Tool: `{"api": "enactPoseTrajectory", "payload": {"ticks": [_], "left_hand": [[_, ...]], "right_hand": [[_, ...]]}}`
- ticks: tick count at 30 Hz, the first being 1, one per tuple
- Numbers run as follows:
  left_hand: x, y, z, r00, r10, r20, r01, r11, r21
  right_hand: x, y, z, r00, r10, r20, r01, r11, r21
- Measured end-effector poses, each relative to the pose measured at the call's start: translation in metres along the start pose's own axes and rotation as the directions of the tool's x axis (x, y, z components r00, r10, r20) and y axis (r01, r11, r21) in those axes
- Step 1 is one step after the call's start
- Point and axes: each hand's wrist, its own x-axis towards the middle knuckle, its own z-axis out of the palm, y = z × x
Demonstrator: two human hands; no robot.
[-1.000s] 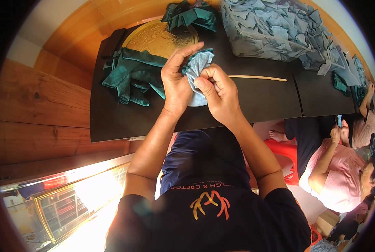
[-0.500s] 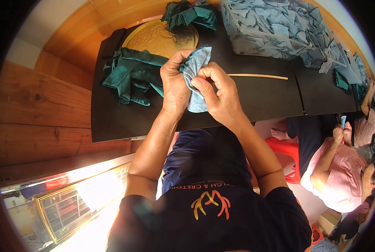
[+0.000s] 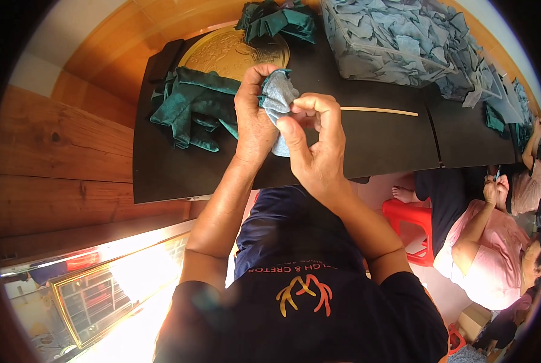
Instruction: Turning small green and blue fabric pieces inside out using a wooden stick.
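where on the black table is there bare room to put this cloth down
Bare black table lies right of the hands, below the thin stick, out to the seam. A smaller strip runs along the near edge under the dark green cloths. The far side is crowded: gold plate, heap of grey-blue cloths.

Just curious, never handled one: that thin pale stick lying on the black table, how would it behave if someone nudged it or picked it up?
The thin pale stick looks slender, so it is probably very light. It appears straight and stiff. If round, it might roll on the black table when nudged.
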Motion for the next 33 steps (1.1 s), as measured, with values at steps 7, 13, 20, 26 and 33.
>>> {"api": "enactPoseTrajectory", "payload": {"ticks": [7,13,20,26,33], "left_hand": [[-0.002,-0.003,0.012,0.988,0.035,-0.148,-0.022,0.995,0.092],[0.001,-0.021,0.024,0.973,0.023,-0.228,0.026,0.977,0.21],[0.002,-0.021,0.028,0.967,-0.09,-0.238,0.13,0.978,0.16],[-0.005,-0.006,0.011,0.946,-0.311,-0.09,0.295,0.943,-0.152],[-0.002,-0.005,-0.007,0.801,-0.563,0.202,0.585,0.666,-0.462]], "right_hand": [[0.001,0.014,0.009,0.935,0.346,-0.078,-0.293,0.878,0.378],[0.018,0.047,0.001,0.976,0.104,-0.19,-0.126,0.987,-0.104],[0.042,0.057,-0.005,0.992,0.068,-0.106,-0.089,0.974,-0.208],[0.043,0.053,-0.008,1.0,0.006,-0.001,-0.006,0.97,-0.245],[0.039,0.048,-0.009,0.997,-0.01,0.082,0.033,0.959,-0.282]]}}
